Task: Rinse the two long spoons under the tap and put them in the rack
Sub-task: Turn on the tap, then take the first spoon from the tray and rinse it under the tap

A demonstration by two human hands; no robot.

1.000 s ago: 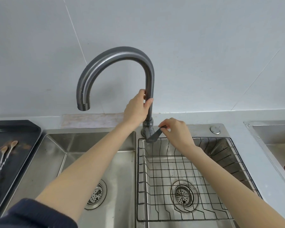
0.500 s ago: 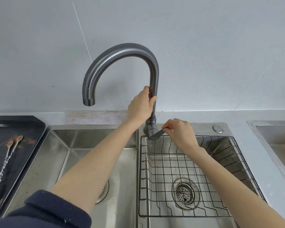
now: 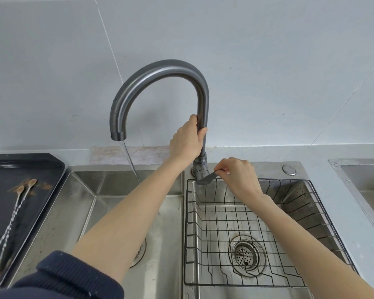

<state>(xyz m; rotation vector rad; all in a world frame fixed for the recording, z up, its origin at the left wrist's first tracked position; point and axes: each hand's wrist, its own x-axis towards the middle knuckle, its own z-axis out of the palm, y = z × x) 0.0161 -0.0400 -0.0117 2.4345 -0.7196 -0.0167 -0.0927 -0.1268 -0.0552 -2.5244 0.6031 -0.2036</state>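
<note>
Two long twisted-handle spoons (image 3: 13,214) lie side by side on a black tray (image 3: 32,167) at the left, with brown residue around their bowls. The tall curved grey tap (image 3: 158,72) stands between the two basins. My left hand (image 3: 187,140) is wrapped around its upright pipe. My right hand (image 3: 238,175) pinches the flat tap lever (image 3: 207,179) at the base. A thin stream of water (image 3: 131,162) runs from the spout into the left basin (image 3: 99,203). A black wire rack (image 3: 246,234) sits in the right basin, with nothing in it.
Drain strainers lie at the bottom of both basins; the right one (image 3: 245,254) shows through the rack. A round button (image 3: 289,170) sits on the sink deck behind the rack. Another steel basin (image 3: 367,182) begins at the far right. A tiled wall stands behind.
Water now flows from the spout; none ran before. The view has shifted slightly, and both hands keep their grips on the tap pipe and lever.
</note>
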